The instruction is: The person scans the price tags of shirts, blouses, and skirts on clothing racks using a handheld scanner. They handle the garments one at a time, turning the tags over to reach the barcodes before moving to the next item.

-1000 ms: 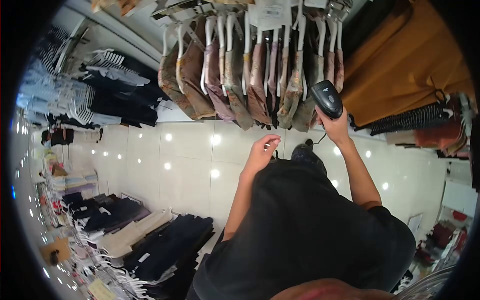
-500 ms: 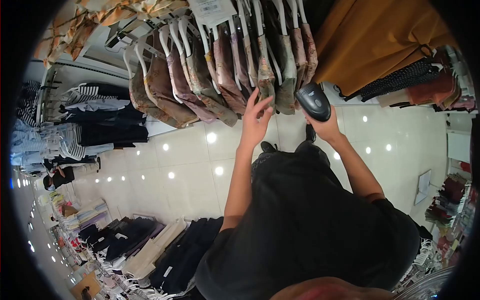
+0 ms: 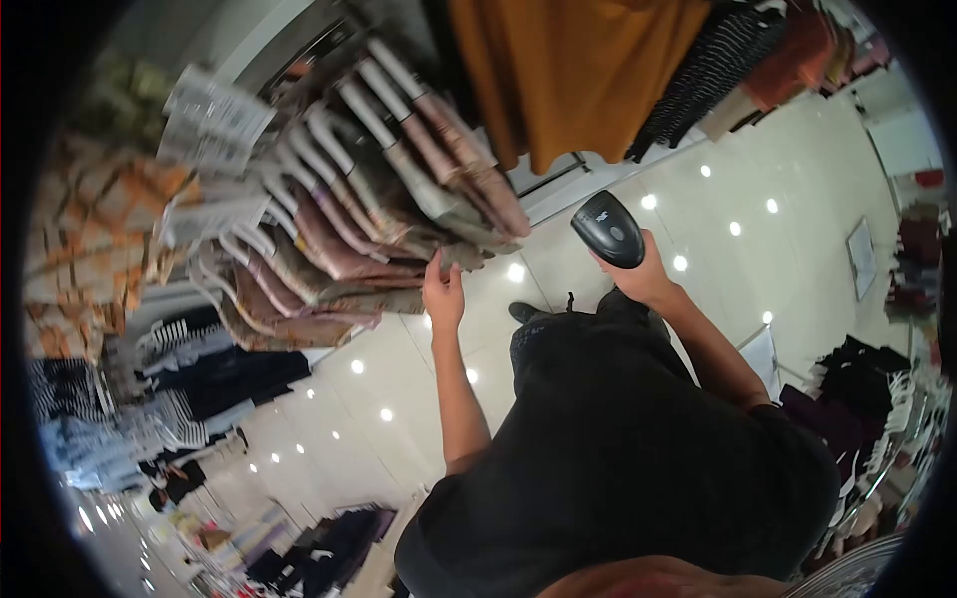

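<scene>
A black handheld barcode scanner (image 3: pixel 610 231) is held in my right hand (image 3: pixel 638 269), its rounded top turned upward. The handle and most of the fingers wrapped round it are hidden beneath. My left hand (image 3: pixel 445 297) is raised to the bottom edge of a row of floral blouses on white hangers. Its visible fingers point up and stand slightly apart, touching or just beside the hem of a greenish floral blouse (image 3: pixel 464 255). Other pink blouses (image 3: pixel 339 251) hang close together to the left of that hand.
White printed tags (image 3: pixel 214 125) hang above the row. A mustard garment (image 3: pixel 578 80) hangs to its right, beside black patterned clothes (image 3: pixel 710 75). Shiny floor tiles (image 3: pixel 558 274) lie below. Folded dark clothes (image 3: pixel 334 543) and another hanger rack (image 3: pixel 882 429) stand behind me. A person (image 3: pixel 179 483) is far off left.
The view has turned, so the rack now slants down to the left. My left hand has lowered from among the blouses to their hems, its fingers less spread. The scanner stays in my right hand.
</scene>
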Demonstrator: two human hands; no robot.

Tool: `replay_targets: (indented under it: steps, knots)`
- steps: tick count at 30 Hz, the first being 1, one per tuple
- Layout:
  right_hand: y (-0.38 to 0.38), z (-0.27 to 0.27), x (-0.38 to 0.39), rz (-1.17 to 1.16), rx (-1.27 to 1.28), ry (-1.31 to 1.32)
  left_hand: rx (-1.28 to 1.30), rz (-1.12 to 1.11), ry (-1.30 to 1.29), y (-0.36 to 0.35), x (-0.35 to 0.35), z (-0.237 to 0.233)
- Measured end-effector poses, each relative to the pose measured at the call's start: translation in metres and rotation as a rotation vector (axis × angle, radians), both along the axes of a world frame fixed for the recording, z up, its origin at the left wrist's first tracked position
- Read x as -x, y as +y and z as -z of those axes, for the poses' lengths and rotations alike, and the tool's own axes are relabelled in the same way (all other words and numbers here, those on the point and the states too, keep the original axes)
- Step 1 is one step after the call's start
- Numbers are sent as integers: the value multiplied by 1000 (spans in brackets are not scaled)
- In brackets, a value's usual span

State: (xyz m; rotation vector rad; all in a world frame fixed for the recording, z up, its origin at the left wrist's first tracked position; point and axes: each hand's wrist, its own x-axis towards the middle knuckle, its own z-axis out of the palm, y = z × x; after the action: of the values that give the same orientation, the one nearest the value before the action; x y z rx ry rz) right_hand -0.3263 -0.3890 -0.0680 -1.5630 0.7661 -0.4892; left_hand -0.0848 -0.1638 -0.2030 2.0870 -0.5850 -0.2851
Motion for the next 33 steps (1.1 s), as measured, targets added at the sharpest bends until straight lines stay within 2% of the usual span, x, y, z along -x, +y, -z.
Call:
replay_targets:
  steps: [2, 3, 4, 5, 8, 10, 11, 13, 17, 19, 21, 23, 24, 25, 28, 31, 33]
  knots:
    - [-20, 15, 18, 58, 47, 5, -280, 276, -133, 2, 5, 21]
    - [-35, 19, 27, 85, 89, 21, -355, 382, -24, -7, 15, 15]
    - [-49, -1, 33, 47, 8, 24, -436, 483, 87, -18, 25, 6]
    - [-62, -2, 44, 58, 10, 12, -437, 491, 72, -35, 38, 0]
    - [-104, 9, 75, 39, 83, -47, -302, 448, 71, -104, 92, -22]
    - [-127, 39, 93, 159, -90, -82, -84, 477, 158, -153, 127, -36]
    - [-138, 44, 104, 164, -96, -102, -94, 482, 140, -177, 143, -38]
    - [-160, 41, 127, 67, -145, -138, 63, 519, 236, -225, 169, -42]
    - [-185, 47, 176, 112, -134, -201, 90, 639, 260, -304, 206, -64]
    - [-198, 47, 199, 115, -65, -221, 102, 628, 320, -336, 218, -78]
    - [-206, 41, 220, 226, -80, -235, 123, 706, 324, -363, 222, -82]
    - [-214, 43, 240, 352, -97, -235, 243, 666, 803, -389, 230, -93]
    - [-220, 47, 251, 362, -101, -232, 329, 715, 1011, -401, 230, -95]
    - [-225, 49, 262, 370, -107, -230, 371, 697, 1102, -414, 234, -97]
    - [-239, 38, 288, 482, -129, -232, 312, 771, 1021, -460, 245, -95]
    - [-253, 46, 306, 568, -123, -230, 341, 711, 1018, -505, 258, -81]
    - [-268, 50, 317, 653, -139, -240, 518, 633, 778, -537, 267, -66]
